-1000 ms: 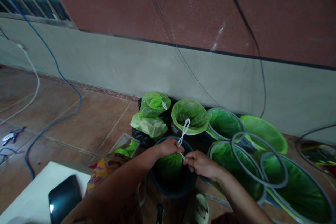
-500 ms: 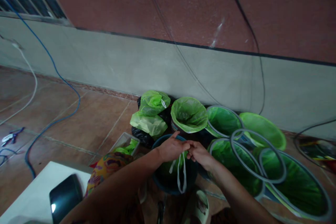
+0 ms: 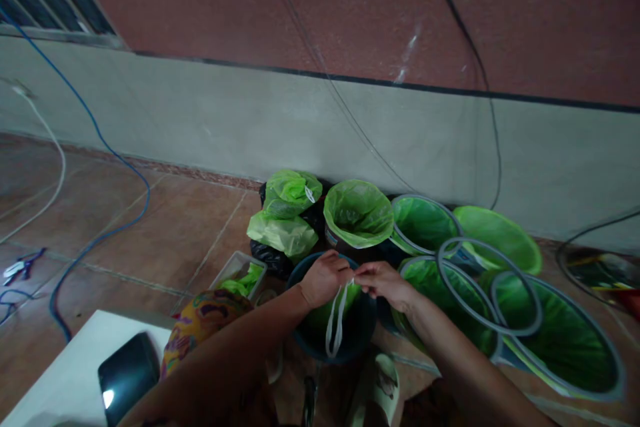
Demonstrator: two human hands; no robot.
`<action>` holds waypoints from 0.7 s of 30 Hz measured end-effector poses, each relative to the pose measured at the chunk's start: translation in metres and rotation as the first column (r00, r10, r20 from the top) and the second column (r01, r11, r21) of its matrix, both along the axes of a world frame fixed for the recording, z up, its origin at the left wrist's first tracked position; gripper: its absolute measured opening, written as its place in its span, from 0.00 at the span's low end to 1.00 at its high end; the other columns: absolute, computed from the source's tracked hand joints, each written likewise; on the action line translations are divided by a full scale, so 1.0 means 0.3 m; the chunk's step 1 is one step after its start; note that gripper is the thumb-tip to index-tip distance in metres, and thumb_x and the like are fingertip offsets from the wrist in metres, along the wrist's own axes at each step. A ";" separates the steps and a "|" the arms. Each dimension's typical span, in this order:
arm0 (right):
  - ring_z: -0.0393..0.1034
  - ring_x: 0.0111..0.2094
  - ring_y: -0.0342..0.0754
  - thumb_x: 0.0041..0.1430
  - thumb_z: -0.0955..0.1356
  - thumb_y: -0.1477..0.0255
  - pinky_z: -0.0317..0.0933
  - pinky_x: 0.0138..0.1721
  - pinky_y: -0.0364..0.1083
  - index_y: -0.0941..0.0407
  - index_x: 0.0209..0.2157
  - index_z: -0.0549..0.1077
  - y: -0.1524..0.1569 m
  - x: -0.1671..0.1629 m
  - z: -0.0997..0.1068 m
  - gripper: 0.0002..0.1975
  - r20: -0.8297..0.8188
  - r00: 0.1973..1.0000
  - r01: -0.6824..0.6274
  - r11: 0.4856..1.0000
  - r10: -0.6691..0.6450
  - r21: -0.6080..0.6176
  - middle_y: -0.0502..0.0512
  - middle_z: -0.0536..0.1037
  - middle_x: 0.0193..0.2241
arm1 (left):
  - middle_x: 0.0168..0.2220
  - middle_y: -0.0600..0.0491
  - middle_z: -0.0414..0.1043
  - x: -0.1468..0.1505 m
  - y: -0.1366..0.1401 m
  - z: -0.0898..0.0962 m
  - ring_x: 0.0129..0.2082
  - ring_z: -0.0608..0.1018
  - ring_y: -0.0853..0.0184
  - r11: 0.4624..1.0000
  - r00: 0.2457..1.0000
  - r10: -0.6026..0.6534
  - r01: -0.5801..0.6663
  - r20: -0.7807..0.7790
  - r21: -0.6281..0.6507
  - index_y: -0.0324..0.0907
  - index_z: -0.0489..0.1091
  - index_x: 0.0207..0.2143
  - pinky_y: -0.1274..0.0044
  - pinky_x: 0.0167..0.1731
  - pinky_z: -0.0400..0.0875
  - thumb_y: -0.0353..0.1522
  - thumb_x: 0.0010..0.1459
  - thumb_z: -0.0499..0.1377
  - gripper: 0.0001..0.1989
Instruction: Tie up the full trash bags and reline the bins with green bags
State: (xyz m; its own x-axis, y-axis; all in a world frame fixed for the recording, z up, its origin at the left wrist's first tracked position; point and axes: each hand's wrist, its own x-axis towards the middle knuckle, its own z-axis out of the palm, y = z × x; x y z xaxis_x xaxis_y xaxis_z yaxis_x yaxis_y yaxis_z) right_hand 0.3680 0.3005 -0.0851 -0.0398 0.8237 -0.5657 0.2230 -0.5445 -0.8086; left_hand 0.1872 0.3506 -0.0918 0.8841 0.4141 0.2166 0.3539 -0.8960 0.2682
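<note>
My left hand (image 3: 326, 279) and my right hand (image 3: 384, 282) meet above a dark blue bin (image 3: 370, 337) in front of me. Both are closed, pinching the gathered top of a green drawstring garbage bag (image 3: 354, 295). A white drawstring (image 3: 336, 332) hangs in a long loop from beneath my left fingers, down into the bin. My fingertips hide exactly where each one grips. Just beyond my hands stands a bin lined with a green bag (image 3: 357, 213); tied green bags (image 3: 293, 193) lie left of it.
On the right are several green-lined bins (image 3: 555, 340) with grey rims, and a loose grey ring (image 3: 493, 330) lying across them. A tray (image 3: 240, 273) of green bags sits to the left. A phone (image 3: 129, 373) rests on a white surface; a blue cable (image 3: 120, 223) crosses the tiles.
My left hand has turned over, its fingers now curled down on the bag top. My right fingers have shifted slightly along it. The white loop has swung left.
</note>
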 end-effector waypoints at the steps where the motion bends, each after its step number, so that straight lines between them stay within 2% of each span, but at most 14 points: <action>1: 0.62 0.23 0.41 0.47 0.68 0.67 0.52 0.21 0.40 0.58 0.31 0.72 0.002 -0.001 0.000 0.10 0.086 0.996 -0.015 0.999 0.011 0.045 0.48 0.67 0.20 | 0.30 0.53 0.70 0.003 0.001 -0.001 0.34 0.71 0.68 0.999 1.000 0.004 -0.004 0.001 -0.033 0.41 0.71 0.33 0.72 0.47 0.61 0.30 0.62 0.51 0.10; 4: 0.64 0.28 0.43 0.51 0.65 0.70 0.57 0.29 0.42 0.57 0.30 0.72 0.005 -0.005 0.004 0.07 0.340 0.938 -0.160 0.953 0.067 0.256 0.50 0.70 0.26 | 0.30 0.52 0.70 0.012 0.003 -0.005 0.33 0.72 0.67 0.986 0.997 0.074 -0.072 0.006 -0.150 0.40 0.71 0.31 0.73 0.43 0.62 0.31 0.61 0.52 0.09; 6: 0.65 0.30 0.42 0.53 0.63 0.71 0.57 0.33 0.42 0.56 0.26 0.70 0.003 -0.005 0.008 0.07 0.411 0.909 -0.222 0.922 0.077 0.318 0.51 0.70 0.28 | 0.29 0.52 0.70 0.015 0.002 -0.012 0.32 0.72 0.67 0.959 0.990 0.138 -0.126 0.030 -0.252 0.40 0.70 0.30 0.75 0.39 0.63 0.31 0.61 0.53 0.09; 8: 0.64 0.26 0.41 0.57 0.60 0.69 0.56 0.30 0.41 0.56 0.24 0.67 -0.001 -0.002 0.010 0.11 0.365 0.926 -0.193 0.948 0.092 0.252 0.49 0.68 0.25 | 0.29 0.52 0.71 0.013 0.002 -0.024 0.31 0.72 0.68 0.919 0.981 0.182 -0.144 0.069 -0.368 0.40 0.71 0.30 0.77 0.36 0.63 0.32 0.60 0.52 0.10; 11: 0.59 0.19 0.40 0.59 0.59 0.67 0.51 0.23 0.40 0.56 0.23 0.65 -0.005 0.012 0.011 0.13 0.312 0.938 -0.175 0.983 0.150 0.054 0.47 0.65 0.17 | 0.27 0.53 0.71 0.004 0.005 -0.040 0.29 0.72 0.69 0.862 0.973 0.224 -0.170 0.059 -0.478 0.41 0.72 0.29 0.79 0.33 0.62 0.33 0.59 0.52 0.11; 13: 0.59 0.19 0.40 0.58 0.61 0.69 0.49 0.23 0.41 0.56 0.22 0.64 -0.005 0.028 0.012 0.12 0.432 0.881 -0.218 0.976 0.193 0.008 0.47 0.65 0.15 | 0.26 0.53 0.71 -0.005 0.013 -0.043 0.29 0.72 0.69 0.831 0.961 0.276 -0.252 -0.025 -0.495 0.41 0.72 0.26 0.78 0.32 0.62 0.33 0.57 0.54 0.10; 15: 0.61 0.21 0.41 0.57 0.63 0.70 0.50 0.25 0.41 0.55 0.20 0.63 -0.006 0.046 0.016 0.13 0.586 0.790 -0.248 0.968 0.181 0.035 0.49 0.67 0.17 | 0.24 0.53 0.70 -0.013 0.025 -0.039 0.27 0.71 0.68 0.784 0.930 0.338 -0.363 -0.144 -0.503 0.41 0.71 0.23 0.78 0.31 0.61 0.32 0.54 0.55 0.09; 16: 0.61 0.21 0.41 0.57 0.64 0.69 0.51 0.25 0.42 0.55 0.19 0.63 -0.006 0.054 0.019 0.14 0.620 0.766 -0.255 0.966 0.170 0.051 0.50 0.68 0.18 | 0.22 0.54 0.68 -0.016 0.031 -0.034 0.25 0.70 0.69 0.753 0.915 0.353 -0.402 -0.196 -0.521 0.41 0.70 0.21 0.78 0.30 0.61 0.32 0.53 0.56 0.09; 18: 0.61 0.21 0.41 0.58 0.63 0.64 0.51 0.24 0.42 0.55 0.19 0.64 -0.006 0.065 0.029 0.16 0.572 0.805 -0.240 0.968 0.159 0.068 0.50 0.68 0.17 | 0.19 0.56 0.65 -0.018 0.040 -0.024 0.23 0.67 0.70 0.671 0.907 0.350 -0.418 -0.236 -0.612 0.41 0.68 0.18 0.78 0.28 0.60 0.32 0.52 0.56 0.10; 19: 0.61 0.20 0.41 0.59 0.63 0.61 0.52 0.24 0.42 0.55 0.19 0.64 -0.006 0.067 0.035 0.18 0.499 0.852 -0.224 0.971 0.155 0.081 0.49 0.67 0.16 | 0.18 0.57 0.63 -0.016 0.042 -0.019 0.21 0.66 0.72 0.614 0.908 0.355 -0.405 -0.222 -0.677 0.41 0.67 0.17 0.78 0.26 0.59 0.32 0.51 0.56 0.11; 21: 0.60 0.18 0.40 0.58 0.63 0.56 0.52 0.23 0.41 0.56 0.20 0.66 -0.004 0.064 0.044 0.20 0.345 0.931 -0.164 0.980 0.117 0.111 0.47 0.66 0.14 | 0.15 0.59 0.59 -0.005 0.039 -0.014 0.18 0.63 0.74 0.452 0.896 0.417 -0.350 -0.153 -0.820 0.41 0.64 0.16 0.80 0.23 0.57 0.31 0.50 0.56 0.11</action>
